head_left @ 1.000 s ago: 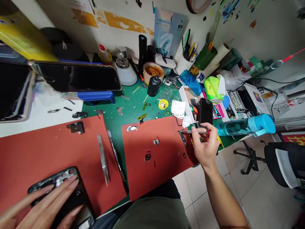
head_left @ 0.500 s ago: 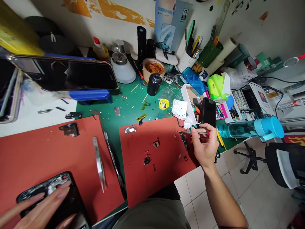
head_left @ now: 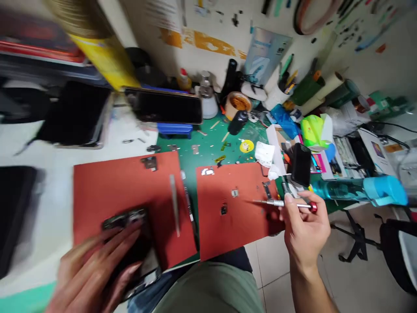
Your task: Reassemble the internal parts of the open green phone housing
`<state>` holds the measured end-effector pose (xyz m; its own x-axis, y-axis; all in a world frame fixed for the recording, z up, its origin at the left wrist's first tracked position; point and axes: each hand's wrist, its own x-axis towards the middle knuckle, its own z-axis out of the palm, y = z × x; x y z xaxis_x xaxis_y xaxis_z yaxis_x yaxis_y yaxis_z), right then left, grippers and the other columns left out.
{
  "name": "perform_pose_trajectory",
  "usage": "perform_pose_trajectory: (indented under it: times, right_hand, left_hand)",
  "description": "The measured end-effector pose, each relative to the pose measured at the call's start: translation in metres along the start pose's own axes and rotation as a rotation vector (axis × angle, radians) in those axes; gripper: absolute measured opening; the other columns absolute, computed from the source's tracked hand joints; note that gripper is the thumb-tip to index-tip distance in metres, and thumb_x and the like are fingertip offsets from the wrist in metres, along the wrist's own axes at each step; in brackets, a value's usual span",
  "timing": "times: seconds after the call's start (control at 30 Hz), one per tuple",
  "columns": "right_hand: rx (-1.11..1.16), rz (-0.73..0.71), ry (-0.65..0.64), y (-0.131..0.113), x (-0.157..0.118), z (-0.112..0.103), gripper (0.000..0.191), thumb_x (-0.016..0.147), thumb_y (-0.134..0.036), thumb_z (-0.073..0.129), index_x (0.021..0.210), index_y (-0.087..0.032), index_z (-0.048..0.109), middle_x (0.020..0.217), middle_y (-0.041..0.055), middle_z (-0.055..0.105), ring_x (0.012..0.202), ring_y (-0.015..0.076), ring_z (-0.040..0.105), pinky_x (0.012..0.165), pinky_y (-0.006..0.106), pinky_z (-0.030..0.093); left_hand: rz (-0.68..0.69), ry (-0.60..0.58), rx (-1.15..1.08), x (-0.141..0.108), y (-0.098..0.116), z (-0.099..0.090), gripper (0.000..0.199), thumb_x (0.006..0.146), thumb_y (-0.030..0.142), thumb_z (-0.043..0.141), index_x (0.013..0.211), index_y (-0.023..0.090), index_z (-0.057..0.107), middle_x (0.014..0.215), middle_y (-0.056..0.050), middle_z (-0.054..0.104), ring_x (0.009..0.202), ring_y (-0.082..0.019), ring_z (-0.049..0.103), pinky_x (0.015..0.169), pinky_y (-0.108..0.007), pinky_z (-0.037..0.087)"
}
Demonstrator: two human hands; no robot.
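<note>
My left hand (head_left: 97, 267) lies over an opened phone (head_left: 151, 252), fingers bent across its upper part and thumb near its lower part. The phone rests on the left red mat (head_left: 127, 189), partly hidden by the hand. My right hand (head_left: 308, 226) pinches a thin screwdriver (head_left: 278, 203) with a silver barrel and a red end cap. Its tip points left, above the right red mat (head_left: 241, 234). Small phone parts, including a dark piece (head_left: 223, 209) and a silvery piece (head_left: 235, 192), lie on that mat. Tweezers (head_left: 174, 204) lie right of the phone.
A silver pen-like tool (head_left: 189, 200) lies between the mats. A phone (head_left: 166, 106) leans on a blue stand (head_left: 176, 129) behind. To the right are a dark phone (head_left: 301, 164) and a blue water bottle (head_left: 358, 189). An office chair (head_left: 395, 248) stands beyond.
The view has swung left, so the bench appears shifted right. The screwdriver has come clear of the parts at the right mat's edge. My left hand stays on the phone.
</note>
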<state>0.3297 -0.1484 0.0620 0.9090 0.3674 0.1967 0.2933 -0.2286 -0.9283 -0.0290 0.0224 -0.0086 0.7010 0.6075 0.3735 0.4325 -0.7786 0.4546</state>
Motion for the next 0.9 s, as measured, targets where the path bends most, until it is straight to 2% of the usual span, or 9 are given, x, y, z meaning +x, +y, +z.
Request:
perform_pose_trajectory:
  times: [0.03,0.07,0.13,0.23,0.3,0.43,0.57,0.7,0.9]
  right_hand:
    - [0.06,0.054,-0.041,-0.007,-0.013,0.006,0.035,0.093,-0.036,0.088,0.112,-0.023,0.062,0.066,-0.0065,0.069,0.047,0.0138,0.065,0.049,0.025,0.056]
    - [0.113,0.109,-0.083,-0.013,-0.025,0.013,0.036,0.091,-0.035,0.09,0.112,-0.023,0.063,0.066,-0.0061,0.069,0.047,0.014,0.066,0.049,0.025,0.057]
    - [0.191,0.199,-0.17,-0.025,-0.049,0.031,0.037,0.088,-0.034,0.092,0.111,-0.023,0.064,0.065,-0.0063,0.069,0.047,0.0136,0.066,0.048,0.024,0.057]
    - [0.243,0.284,-0.278,-0.039,-0.077,0.061,0.038,0.086,-0.037,0.094,0.107,-0.023,0.066,0.062,-0.0073,0.066,0.045,0.0125,0.063,0.044,0.021,0.052]
    - [0.236,0.313,-0.317,-0.047,-0.09,0.078,0.039,0.085,-0.04,0.095,0.105,-0.022,0.066,0.06,-0.0078,0.064,0.045,0.0116,0.061,0.044,0.02,0.05]
    - [0.226,0.324,-0.375,-0.059,-0.107,0.101,0.038,0.085,-0.041,0.095,0.102,-0.022,0.067,0.057,-0.0109,0.055,0.041,0.0094,0.054,0.042,0.02,0.044]
    - [0.209,0.307,-0.396,-0.065,-0.116,0.111,0.036,0.085,-0.039,0.095,0.1,-0.022,0.067,0.054,-0.0134,0.048,0.037,0.0086,0.05,0.039,0.021,0.041]
    - [0.187,0.286,-0.407,-0.068,-0.121,0.114,0.036,0.085,-0.039,0.095,0.101,-0.022,0.068,0.056,-0.012,0.052,0.038,0.009,0.051,0.038,0.021,0.042]
    - [0.172,0.264,-0.408,-0.07,-0.122,0.116,0.036,0.084,-0.037,0.096,0.1,-0.021,0.069,0.057,-0.011,0.054,0.04,0.0102,0.055,0.037,0.02,0.042]
  left_hand:
    - [-0.004,-0.012,0.002,0.002,0.008,-0.006,0.083,0.096,0.011,0.073,0.168,0.041,0.045,0.133,-0.006,0.081,0.121,-0.034,0.074,0.105,-0.051,0.059]
    - [-0.003,0.016,-0.009,0.005,0.015,-0.012,0.079,0.096,0.009,0.074,0.165,0.038,0.051,0.127,-0.007,0.081,0.115,-0.03,0.075,0.099,-0.044,0.061]
    - [-0.036,0.056,-0.127,0.01,0.025,-0.019,0.06,0.097,0.008,0.075,0.152,0.029,0.063,0.118,-0.007,0.08,0.105,-0.025,0.075,0.095,-0.038,0.061]
    - [-0.075,0.13,-0.339,0.013,0.03,-0.02,0.039,0.099,0.005,0.073,0.135,0.021,0.072,0.105,-0.006,0.077,0.098,-0.02,0.073,0.089,-0.035,0.061]
    - [-0.054,0.183,-0.461,0.013,0.028,-0.015,0.032,0.099,0.008,0.076,0.129,0.02,0.075,0.103,-0.006,0.077,0.096,-0.019,0.071,0.088,-0.035,0.06]
    - [-0.064,0.18,-0.557,0.008,0.023,-0.008,0.027,0.1,0.014,0.077,0.126,0.02,0.075,0.104,-0.005,0.077,0.093,-0.018,0.07,0.088,-0.035,0.06]
    - [-0.073,0.182,-0.639,0.005,0.02,-0.007,0.023,0.101,0.013,0.076,0.123,0.02,0.075,0.105,-0.006,0.078,0.094,-0.018,0.07,0.09,-0.036,0.06]
    - [-0.073,0.194,-0.692,0.004,0.019,-0.005,0.015,0.102,0.011,0.074,0.113,0.019,0.076,0.103,-0.005,0.077,0.095,-0.017,0.07,0.09,-0.035,0.058]
    - [-0.083,0.19,-0.726,0.004,0.019,-0.003,0.014,0.101,0.007,0.072,0.108,0.019,0.074,0.099,-0.003,0.076,0.091,-0.016,0.068,0.09,-0.035,0.054]
